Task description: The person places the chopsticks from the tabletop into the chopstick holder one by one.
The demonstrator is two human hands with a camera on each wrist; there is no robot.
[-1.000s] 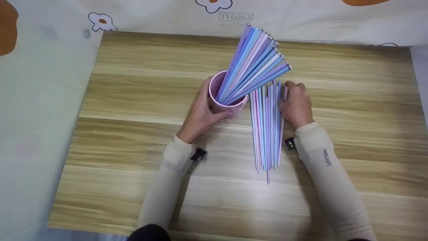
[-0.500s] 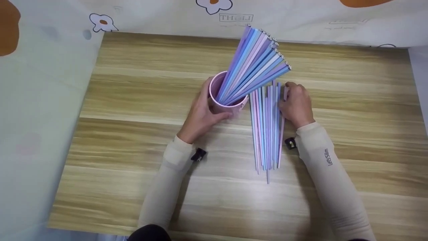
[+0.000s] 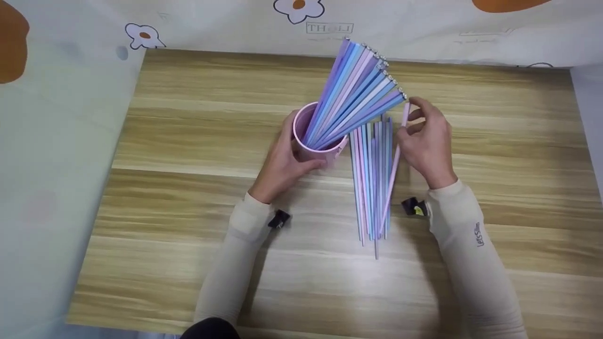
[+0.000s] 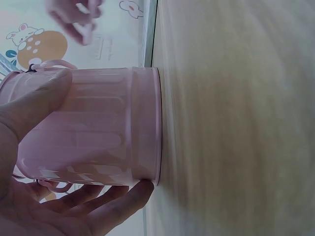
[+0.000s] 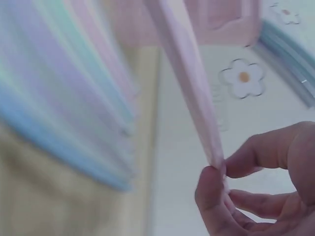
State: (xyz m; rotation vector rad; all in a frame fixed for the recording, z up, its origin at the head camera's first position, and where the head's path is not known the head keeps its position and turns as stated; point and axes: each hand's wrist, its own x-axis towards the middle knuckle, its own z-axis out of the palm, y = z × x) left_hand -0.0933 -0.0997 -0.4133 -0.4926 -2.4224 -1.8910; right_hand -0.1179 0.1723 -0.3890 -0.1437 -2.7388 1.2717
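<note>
A pink bucket-shaped cup (image 4: 88,123) stands upright on the table, small loop handles on its sides. My left hand (image 3: 285,162) grips it, thumb on one side and fingers around the other. Long thin pastel sticks (image 3: 351,89) in purple, blue, pink and white lean out of it to the upper right, shiny tips fanned out. Right of the cup lies a row of similar loose sticks (image 3: 372,179). My right hand (image 3: 427,141) pinches a pink stick (image 3: 394,174) near its far end, tilting it; its lower end overlaps the row.
All this is on a wood-grain table (image 3: 188,155). A pale curtain-like sheet (image 3: 221,26) with flower prints runs along the table's back edge and left side. A dark wrist strap piece (image 3: 279,219) sits by the left sleeve.
My right hand has moved slightly up and right, lifting the far end of the pink stick from the row's right edge. The left hand and the cup have stayed in place.
</note>
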